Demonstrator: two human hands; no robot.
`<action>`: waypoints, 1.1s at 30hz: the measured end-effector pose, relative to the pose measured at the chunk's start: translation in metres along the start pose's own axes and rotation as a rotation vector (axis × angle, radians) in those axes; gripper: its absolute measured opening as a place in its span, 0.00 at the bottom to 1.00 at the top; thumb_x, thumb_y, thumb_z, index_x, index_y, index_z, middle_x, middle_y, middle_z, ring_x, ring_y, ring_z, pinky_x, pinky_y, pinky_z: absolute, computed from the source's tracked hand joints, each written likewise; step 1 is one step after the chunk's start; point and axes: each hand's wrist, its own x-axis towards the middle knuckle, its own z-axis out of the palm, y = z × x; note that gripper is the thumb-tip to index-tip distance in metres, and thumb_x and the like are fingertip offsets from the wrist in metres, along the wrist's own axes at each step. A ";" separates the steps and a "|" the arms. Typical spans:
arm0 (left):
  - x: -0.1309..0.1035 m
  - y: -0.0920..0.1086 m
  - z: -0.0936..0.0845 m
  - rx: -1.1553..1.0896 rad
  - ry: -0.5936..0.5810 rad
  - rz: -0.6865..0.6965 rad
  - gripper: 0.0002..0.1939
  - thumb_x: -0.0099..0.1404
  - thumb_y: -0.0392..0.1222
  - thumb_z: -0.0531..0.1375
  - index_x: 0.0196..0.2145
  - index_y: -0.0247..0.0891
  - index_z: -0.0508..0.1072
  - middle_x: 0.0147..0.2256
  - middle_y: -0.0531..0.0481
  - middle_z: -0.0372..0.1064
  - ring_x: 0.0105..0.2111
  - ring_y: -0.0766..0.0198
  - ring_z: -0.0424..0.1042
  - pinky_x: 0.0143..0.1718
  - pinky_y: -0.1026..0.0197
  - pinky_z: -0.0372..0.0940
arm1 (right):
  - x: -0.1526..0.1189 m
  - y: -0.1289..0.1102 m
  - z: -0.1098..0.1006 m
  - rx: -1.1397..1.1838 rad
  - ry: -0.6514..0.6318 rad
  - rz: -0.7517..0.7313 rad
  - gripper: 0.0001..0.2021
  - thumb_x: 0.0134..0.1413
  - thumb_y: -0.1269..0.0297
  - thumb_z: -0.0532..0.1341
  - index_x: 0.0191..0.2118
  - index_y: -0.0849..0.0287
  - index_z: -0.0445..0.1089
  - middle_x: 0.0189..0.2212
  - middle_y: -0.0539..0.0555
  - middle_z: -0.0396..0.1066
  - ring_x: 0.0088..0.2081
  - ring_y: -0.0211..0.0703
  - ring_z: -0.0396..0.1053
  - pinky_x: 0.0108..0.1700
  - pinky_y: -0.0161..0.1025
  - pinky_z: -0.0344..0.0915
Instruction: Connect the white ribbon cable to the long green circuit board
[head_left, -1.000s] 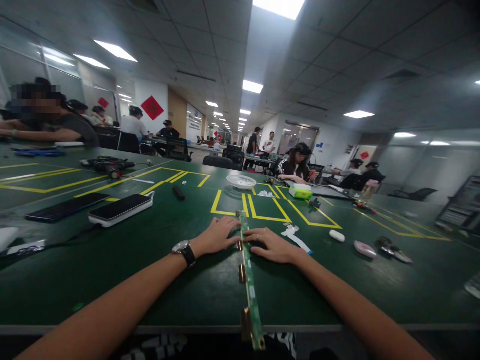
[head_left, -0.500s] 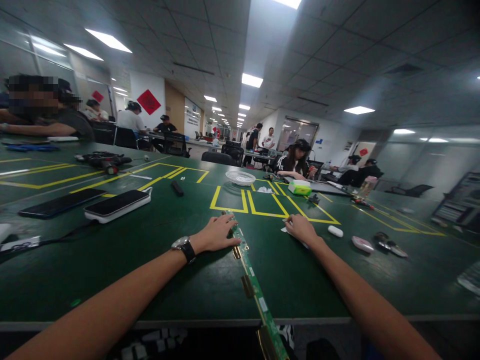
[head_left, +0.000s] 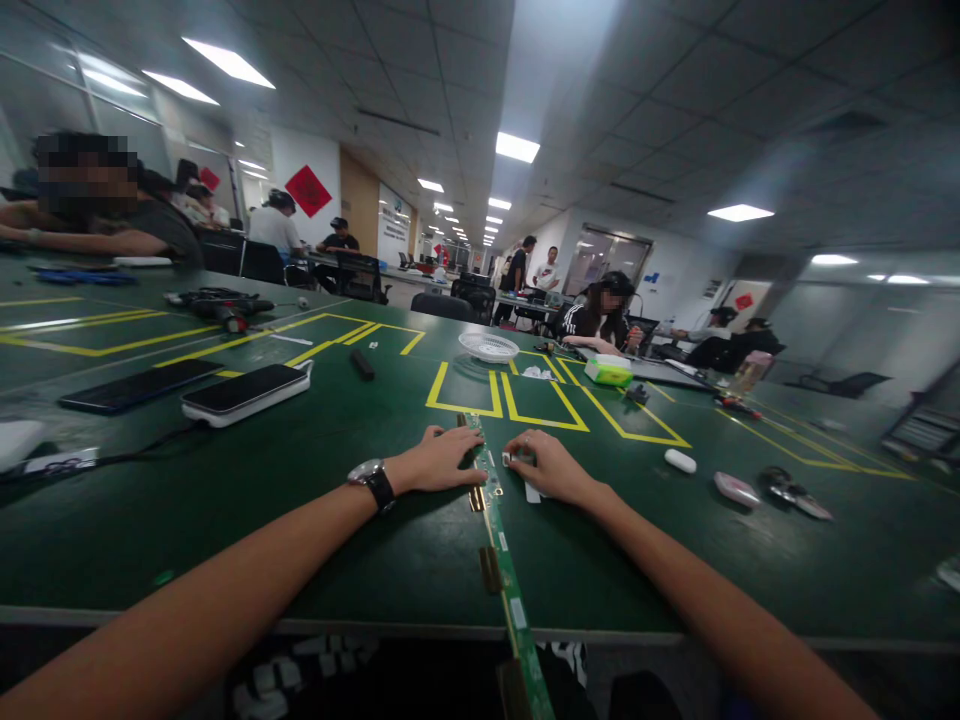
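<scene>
A long, narrow green circuit board point(head_left: 504, 548) with brown-gold flaps along its left side runs from mid-table past the near edge. My left hand point(head_left: 441, 462), a watch on its wrist, holds the board's far end, with fingers across it and the thumb at its left side. Just right of the board, my right hand point(head_left: 559, 470) pinches a small white piece point(head_left: 508, 459) between thumb and fingertips; its kind is too small to tell. A white strip point(head_left: 532, 494) shows beneath that hand, partly hidden by it.
Two dark phone-like devices point(head_left: 246, 394) lie at the left. A white basket point(head_left: 489, 347), a green tissue pack point(head_left: 608, 371), a white case point(head_left: 680, 461) and a pinkish case point(head_left: 736, 489) stand beyond and right. Yellow tape marks the green table point(head_left: 300, 560). Other people sit farther off.
My right hand has moved left and nearer, up beside the board, with the small white piece in its fingertips. My left hand stays on the board. The view has shifted slightly.
</scene>
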 end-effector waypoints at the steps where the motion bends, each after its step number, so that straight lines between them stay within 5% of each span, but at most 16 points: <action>1: 0.000 0.000 0.000 -0.004 -0.001 0.005 0.33 0.68 0.63 0.53 0.62 0.40 0.60 0.65 0.38 0.54 0.63 0.43 0.55 0.59 0.40 0.48 | 0.000 -0.001 0.001 -0.002 0.006 0.002 0.07 0.60 0.63 0.62 0.42 0.58 0.74 0.36 0.55 0.72 0.38 0.44 0.67 0.42 0.40 0.62; 17: 0.002 -0.005 0.004 -0.026 0.000 0.056 0.33 0.68 0.64 0.52 0.62 0.41 0.60 0.65 0.37 0.53 0.63 0.43 0.54 0.58 0.41 0.49 | 0.003 -0.016 0.004 0.042 0.006 0.015 0.08 0.58 0.65 0.63 0.43 0.58 0.75 0.36 0.55 0.74 0.38 0.45 0.69 0.41 0.40 0.64; 25: 0.011 -0.012 -0.004 -0.043 -0.109 0.145 0.34 0.70 0.61 0.53 0.66 0.44 0.53 0.67 0.39 0.48 0.64 0.42 0.53 0.57 0.42 0.50 | 0.000 -0.009 0.003 0.139 0.029 -0.047 0.23 0.56 0.67 0.64 0.58 0.55 0.67 0.39 0.52 0.76 0.38 0.43 0.70 0.43 0.40 0.65; 33: 0.011 -0.008 -0.004 -0.070 -0.095 0.114 0.32 0.68 0.60 0.55 0.64 0.42 0.57 0.67 0.40 0.50 0.63 0.45 0.54 0.58 0.47 0.49 | 0.000 -0.002 0.009 0.137 0.045 -0.020 0.23 0.56 0.65 0.64 0.57 0.55 0.68 0.39 0.51 0.76 0.38 0.43 0.71 0.43 0.40 0.65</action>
